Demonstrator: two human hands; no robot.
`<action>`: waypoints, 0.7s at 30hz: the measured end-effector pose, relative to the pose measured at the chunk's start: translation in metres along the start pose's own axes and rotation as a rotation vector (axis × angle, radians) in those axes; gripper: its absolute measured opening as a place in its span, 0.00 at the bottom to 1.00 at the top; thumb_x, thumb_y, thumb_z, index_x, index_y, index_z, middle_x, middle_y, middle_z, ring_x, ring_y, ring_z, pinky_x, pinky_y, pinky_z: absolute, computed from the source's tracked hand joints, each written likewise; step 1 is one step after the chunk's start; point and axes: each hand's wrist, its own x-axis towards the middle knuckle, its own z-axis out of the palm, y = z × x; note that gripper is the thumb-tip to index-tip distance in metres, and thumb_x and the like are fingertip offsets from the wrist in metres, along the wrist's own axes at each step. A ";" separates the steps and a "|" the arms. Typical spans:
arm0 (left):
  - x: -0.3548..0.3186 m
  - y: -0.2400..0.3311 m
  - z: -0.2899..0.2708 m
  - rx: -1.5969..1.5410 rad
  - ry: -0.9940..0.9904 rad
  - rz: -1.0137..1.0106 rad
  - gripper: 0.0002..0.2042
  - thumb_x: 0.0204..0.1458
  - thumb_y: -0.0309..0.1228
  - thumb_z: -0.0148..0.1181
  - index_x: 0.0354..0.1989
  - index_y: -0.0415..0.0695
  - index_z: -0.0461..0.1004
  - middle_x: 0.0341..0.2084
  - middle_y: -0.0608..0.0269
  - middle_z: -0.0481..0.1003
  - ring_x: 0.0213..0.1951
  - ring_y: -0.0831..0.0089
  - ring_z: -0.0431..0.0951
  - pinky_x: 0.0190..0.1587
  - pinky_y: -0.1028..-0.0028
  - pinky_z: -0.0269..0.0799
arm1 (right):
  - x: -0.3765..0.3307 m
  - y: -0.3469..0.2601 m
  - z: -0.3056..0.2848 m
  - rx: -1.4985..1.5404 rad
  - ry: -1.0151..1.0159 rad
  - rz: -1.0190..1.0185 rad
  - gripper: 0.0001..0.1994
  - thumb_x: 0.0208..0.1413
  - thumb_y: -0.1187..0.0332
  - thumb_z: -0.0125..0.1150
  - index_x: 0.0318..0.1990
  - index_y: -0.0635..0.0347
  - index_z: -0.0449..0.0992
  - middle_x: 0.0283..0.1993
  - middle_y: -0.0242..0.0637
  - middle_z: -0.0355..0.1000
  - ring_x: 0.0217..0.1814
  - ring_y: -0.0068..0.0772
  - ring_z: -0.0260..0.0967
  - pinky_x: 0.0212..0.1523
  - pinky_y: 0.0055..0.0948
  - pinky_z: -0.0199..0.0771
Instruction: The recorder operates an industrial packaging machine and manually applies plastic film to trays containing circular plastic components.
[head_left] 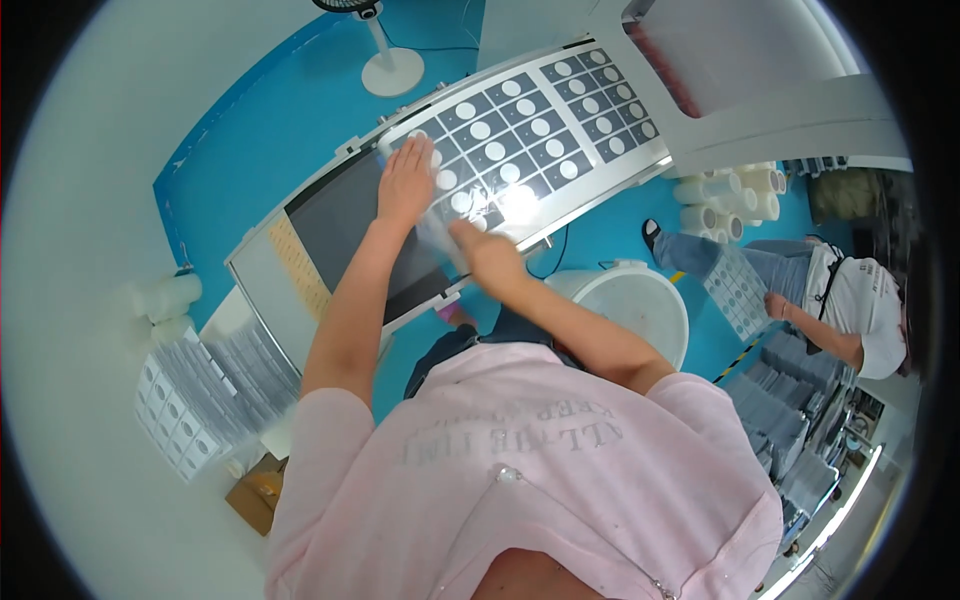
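A glossy printed sheet with rows of dark rectangles and white ovals lies across the right part of a long, flat machine bed. My left hand rests flat on the sheet's left edge, fingers stretched out. At the near left corner, my right hand is closed, its fingers curled on the sheet's edge. That corner looks translucent and smeared by motion, and the fingertips are partly hidden. A dark grey panel is set in the bed to the left of the sheet.
A perforated tan strip lies at the bed's left end. Stacked printed sheets stand lower left. A white round bin stands near the bed, with rolls beyond it. At right, another person holds a printed sheet. A fan stands behind.
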 end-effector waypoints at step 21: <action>0.040 -0.008 -0.046 0.020 -0.055 -0.238 0.15 0.54 0.31 0.54 0.50 0.45 0.76 0.50 0.59 0.76 0.50 0.59 0.76 0.49 0.55 0.71 | 0.030 0.011 0.004 -0.216 0.109 -0.038 0.14 0.51 0.75 0.55 0.46 0.61 0.78 0.55 0.44 0.73 0.56 0.59 0.69 0.53 0.47 0.72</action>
